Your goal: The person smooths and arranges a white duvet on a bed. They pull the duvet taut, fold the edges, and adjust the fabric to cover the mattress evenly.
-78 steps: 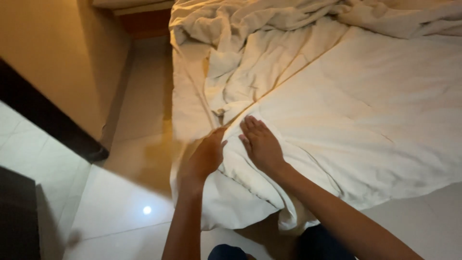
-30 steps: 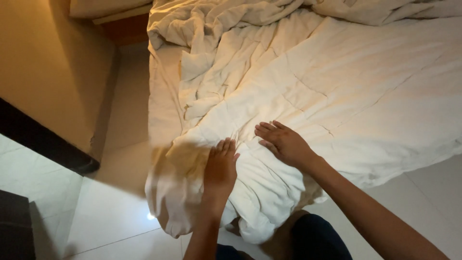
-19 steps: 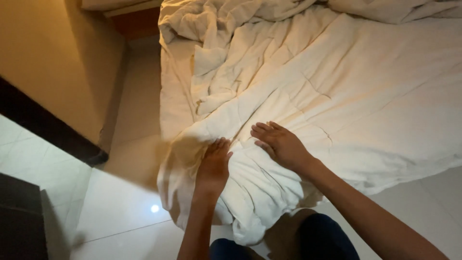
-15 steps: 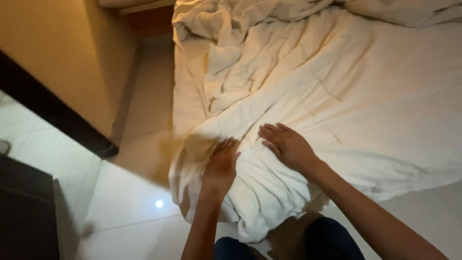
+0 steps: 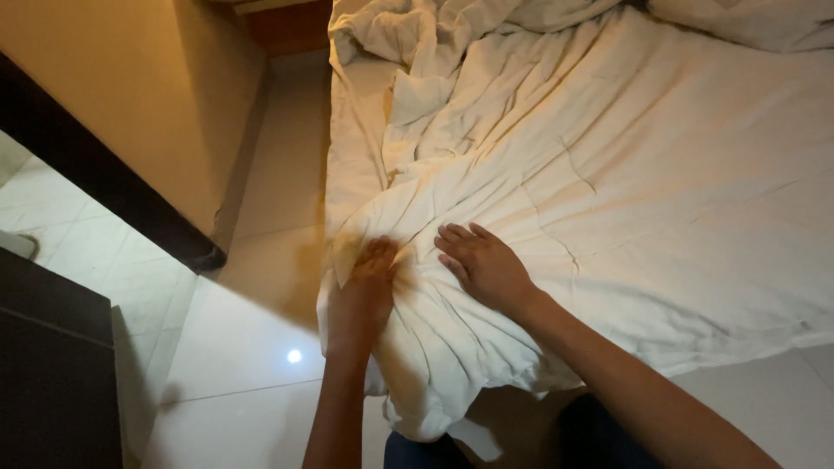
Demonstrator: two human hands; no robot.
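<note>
Where both hands press, white duvet (image 5: 608, 200) bunches under fingers (image 5: 460, 236).

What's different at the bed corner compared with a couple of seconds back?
The white duvet corner has been gathered, hanging bunched over the bed edge. The left hand slid onto the bunched folds; the right hand shifted further onto the bed. Both stay flat, gripping nothing. Tiled floor unchanged.

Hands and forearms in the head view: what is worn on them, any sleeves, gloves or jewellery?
Both hands, the left hand and the right hand, are bare: no gloves, rings or watch visible. Both forearms are uncovered as far as the frame shows, with no sleeves in sight.
</note>
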